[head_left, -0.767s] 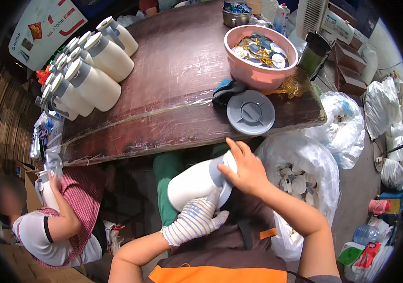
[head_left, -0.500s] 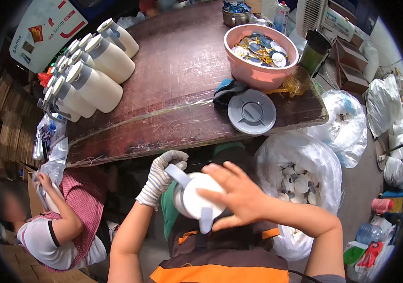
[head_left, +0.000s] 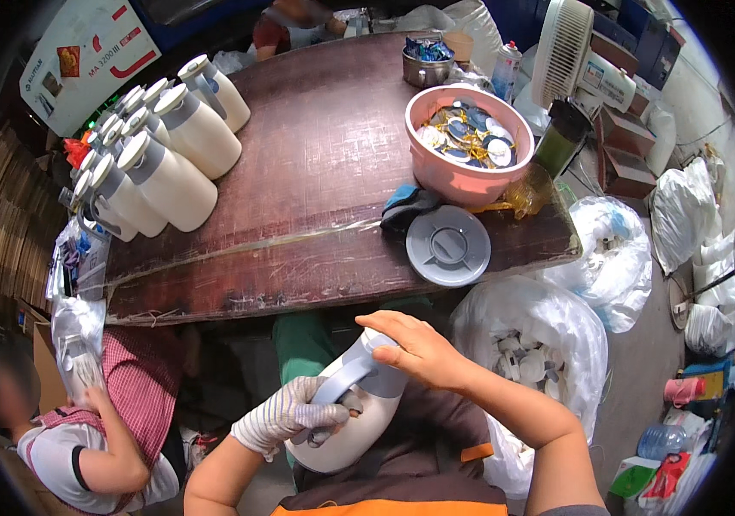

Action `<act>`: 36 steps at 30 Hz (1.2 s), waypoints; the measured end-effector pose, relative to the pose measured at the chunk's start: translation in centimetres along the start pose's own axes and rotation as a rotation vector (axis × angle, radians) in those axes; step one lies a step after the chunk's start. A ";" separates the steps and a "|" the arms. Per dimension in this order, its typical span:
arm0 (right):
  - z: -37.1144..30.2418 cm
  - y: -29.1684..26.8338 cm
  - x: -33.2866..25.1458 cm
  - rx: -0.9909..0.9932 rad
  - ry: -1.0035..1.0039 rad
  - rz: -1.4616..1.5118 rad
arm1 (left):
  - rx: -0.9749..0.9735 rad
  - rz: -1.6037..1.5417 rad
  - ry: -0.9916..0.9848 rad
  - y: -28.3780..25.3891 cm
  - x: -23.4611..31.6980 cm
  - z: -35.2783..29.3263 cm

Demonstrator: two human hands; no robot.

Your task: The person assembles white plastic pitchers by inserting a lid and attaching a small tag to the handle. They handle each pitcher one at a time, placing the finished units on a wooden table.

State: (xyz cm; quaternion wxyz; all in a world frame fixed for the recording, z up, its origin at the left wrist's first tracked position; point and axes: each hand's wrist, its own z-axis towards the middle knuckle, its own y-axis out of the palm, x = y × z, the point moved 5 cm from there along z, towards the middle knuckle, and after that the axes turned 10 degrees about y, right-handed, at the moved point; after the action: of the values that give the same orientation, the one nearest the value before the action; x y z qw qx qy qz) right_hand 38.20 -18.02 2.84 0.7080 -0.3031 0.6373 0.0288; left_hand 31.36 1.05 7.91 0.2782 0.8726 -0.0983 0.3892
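Note:
A cream-white thermos jug (head_left: 366, 423) with a grey handle and collar leans over my lap, its top tilted away to the right. My left hand (head_left: 290, 416), in a striped work glove, is closed around the handle. Bare, my right hand (head_left: 417, 348) is cupped over the lid, its fingers over the top and the thumb along the near side. Most of the lid is hidden beneath it. Several similar thermos jugs (head_left: 170, 191) stand in a cluster at the left of the dark red table (head_left: 299, 224).
On the table's right are a pink basin (head_left: 462, 182) of round tags with yellow cords, a grey round cover (head_left: 448, 247) and a dark-and-blue cloth item (head_left: 408, 209). Beside my right arm is a plastic bag (head_left: 587, 344) of white-and-grey parts. A co-worker (head_left: 140, 387) sits at the left.
The jug has gone from showing its top to leaning lengthwise across my lap. My left hand has moved down onto the handle; my right hand has moved up and closed over the lid.

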 end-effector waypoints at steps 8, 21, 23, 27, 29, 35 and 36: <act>8.6 -22.3 -0.4 0.666 0.075 -0.418 | 0.307 -0.119 0.353 -1.4 -0.7 0.3; 10.0 -29.0 1.1 0.987 0.069 -0.618 | 0.412 -0.292 0.490 -1.3 -2.3 4.1; 8.3 -26.4 0.1 1.010 -0.062 -0.232 | 0.424 -0.375 0.504 -1.4 -2.5 4.4; 3.3 -13.1 -0.9 0.634 0.178 0.284 | 0.558 -0.472 0.455 -2.5 -2.8 4.7; 1.1 -5.4 0.7 0.371 0.343 0.441 | 0.531 -0.421 0.448 -2.4 -3.0 4.5; 0.5 4.6 0.5 0.134 0.393 0.729 | 0.517 0.112 0.540 -4.1 -3.4 4.0; 0.6 4.1 0.5 0.207 0.332 0.657 | 0.531 0.126 0.571 -4.4 -3.4 4.0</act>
State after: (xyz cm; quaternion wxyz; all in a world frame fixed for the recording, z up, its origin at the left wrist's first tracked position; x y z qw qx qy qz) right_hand 37.14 -14.59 0.78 0.5750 -0.0101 0.8060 0.1402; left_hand 33.26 2.26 1.40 0.0345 0.7630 0.0337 0.6446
